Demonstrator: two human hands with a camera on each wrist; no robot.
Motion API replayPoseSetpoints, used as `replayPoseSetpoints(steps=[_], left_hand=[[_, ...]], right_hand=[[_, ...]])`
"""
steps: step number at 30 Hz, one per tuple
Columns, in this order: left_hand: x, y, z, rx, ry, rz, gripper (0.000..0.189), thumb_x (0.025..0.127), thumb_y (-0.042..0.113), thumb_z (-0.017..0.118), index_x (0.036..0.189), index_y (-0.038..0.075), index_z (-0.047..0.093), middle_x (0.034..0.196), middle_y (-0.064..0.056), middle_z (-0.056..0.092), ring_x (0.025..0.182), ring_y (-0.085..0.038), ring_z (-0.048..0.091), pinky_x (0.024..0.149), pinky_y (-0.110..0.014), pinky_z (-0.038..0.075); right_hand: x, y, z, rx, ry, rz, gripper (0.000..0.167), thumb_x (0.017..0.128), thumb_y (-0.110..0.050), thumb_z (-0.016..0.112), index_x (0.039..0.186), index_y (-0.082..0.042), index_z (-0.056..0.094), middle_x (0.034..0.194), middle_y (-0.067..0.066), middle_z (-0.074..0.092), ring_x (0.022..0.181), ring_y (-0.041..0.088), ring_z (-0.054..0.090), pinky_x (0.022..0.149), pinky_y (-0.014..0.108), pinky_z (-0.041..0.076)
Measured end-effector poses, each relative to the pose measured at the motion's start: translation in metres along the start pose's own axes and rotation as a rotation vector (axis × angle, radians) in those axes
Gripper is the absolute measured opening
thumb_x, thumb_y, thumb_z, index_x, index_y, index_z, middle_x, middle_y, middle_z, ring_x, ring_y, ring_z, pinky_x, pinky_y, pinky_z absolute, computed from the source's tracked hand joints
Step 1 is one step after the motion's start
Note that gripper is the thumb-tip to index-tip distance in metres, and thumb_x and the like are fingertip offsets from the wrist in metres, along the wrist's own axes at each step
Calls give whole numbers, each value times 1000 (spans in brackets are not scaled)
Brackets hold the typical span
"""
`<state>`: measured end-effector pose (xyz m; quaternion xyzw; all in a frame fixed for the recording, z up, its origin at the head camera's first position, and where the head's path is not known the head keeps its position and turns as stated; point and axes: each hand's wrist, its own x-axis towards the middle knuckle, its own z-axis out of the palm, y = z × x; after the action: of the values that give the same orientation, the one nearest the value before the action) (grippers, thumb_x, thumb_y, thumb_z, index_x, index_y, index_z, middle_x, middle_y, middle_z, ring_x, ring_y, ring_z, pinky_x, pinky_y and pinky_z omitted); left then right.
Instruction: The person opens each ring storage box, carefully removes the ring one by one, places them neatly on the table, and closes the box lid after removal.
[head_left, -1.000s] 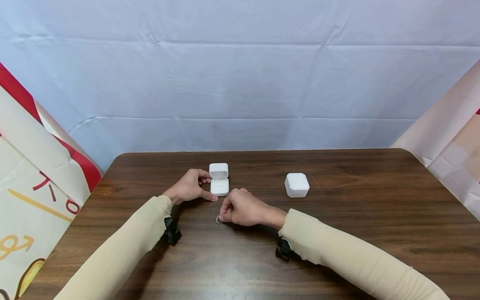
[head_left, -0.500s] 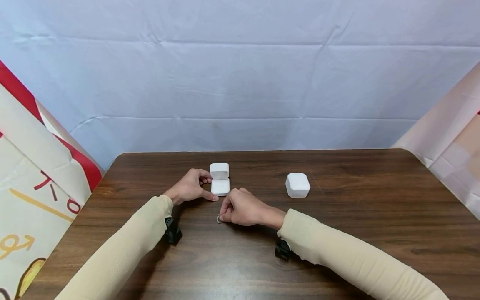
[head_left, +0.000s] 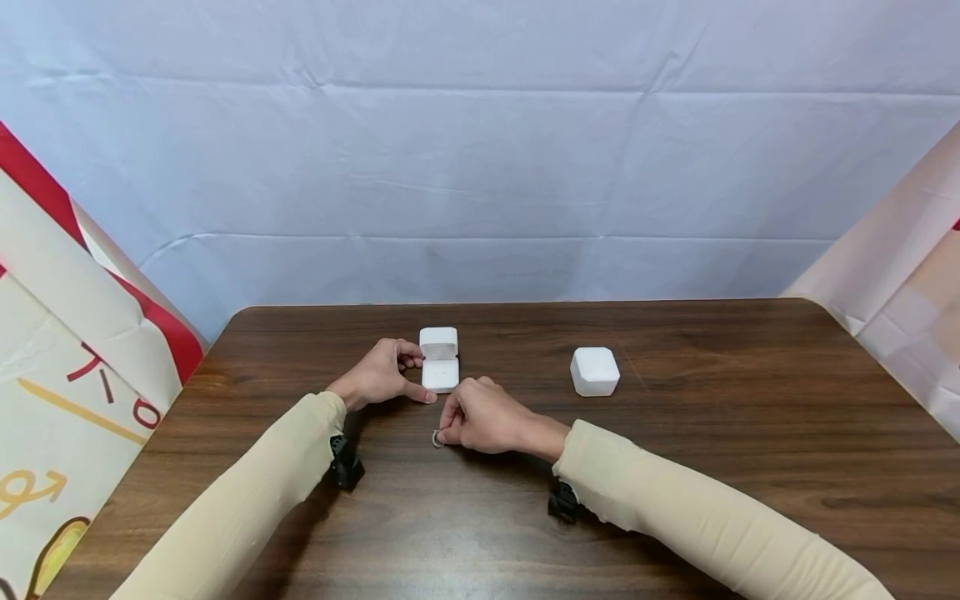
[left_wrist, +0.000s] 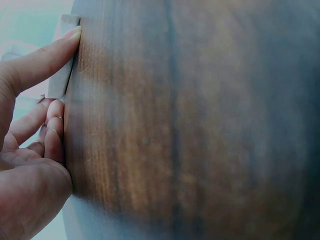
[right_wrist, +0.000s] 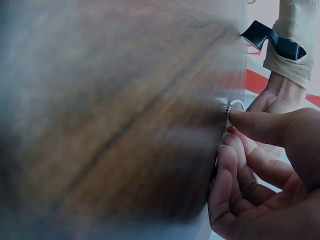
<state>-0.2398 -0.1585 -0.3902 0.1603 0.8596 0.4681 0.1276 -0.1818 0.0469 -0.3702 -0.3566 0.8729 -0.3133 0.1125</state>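
On the table (head_left: 480, 517) a small white ring box (head_left: 439, 379) stands with its lid (head_left: 438, 337) raised. My left hand (head_left: 381, 373) holds it from the left side. In the left wrist view the thumb presses the box's (left_wrist: 61, 80) front end, and the curled fingers lie against its side. Just in front of the box, my right hand (head_left: 489, 417) pinches a silver ring (head_left: 436, 439) between thumb and forefinger, close over the wood. A row of small bright stones runs along the ring (right_wrist: 230, 108) in the right wrist view.
A second white box (head_left: 595, 372), closed, sits to the right of my right hand. A pale cloth (head_left: 480, 167) hangs behind the table's far edge. At the left side hangs a printed cloth (head_left: 75, 350) with red bands.
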Motion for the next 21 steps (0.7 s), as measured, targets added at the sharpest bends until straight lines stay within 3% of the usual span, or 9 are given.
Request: replayPoseSetpoints(steps=[6,14,18,21], left_hand=[[-1,1,-1,29,11,-9,49,59,15,88,99,2,61,92,-11,54,82,-24,46,72,-33,38],[0,0,-1,18,6,-7,47,60,14,88,98,1,61,91,-13,54,80,-24,45,70,-33,38],[-2,3,-1,12,2,-6,47,61,11,87,99,0,61,93,-16,55,81,-27,46,70,-33,37],[-7,13,-2,2,-8,2,45,63,6,85,99,-4,60,94,-21,54,83,-33,46,69,-33,36]], right_hand=[[0,-1,0,-9,11,-2,11,79,-21,74,69,-20,69,57,-13,60,52,1,54,56,22,44],[0,-1,0,-3,2,12,11,80,-22,73,69,-20,69,57,-12,60,52,1,54,56,22,44],[0,-2,0,-9,6,13,12,79,-22,73,69,-20,69,57,-13,60,52,1,54,57,22,44],[-1,-3,-1,-16,10,12,12,79,-23,74,68,-21,69,56,-14,59,52,1,54,57,22,44]])
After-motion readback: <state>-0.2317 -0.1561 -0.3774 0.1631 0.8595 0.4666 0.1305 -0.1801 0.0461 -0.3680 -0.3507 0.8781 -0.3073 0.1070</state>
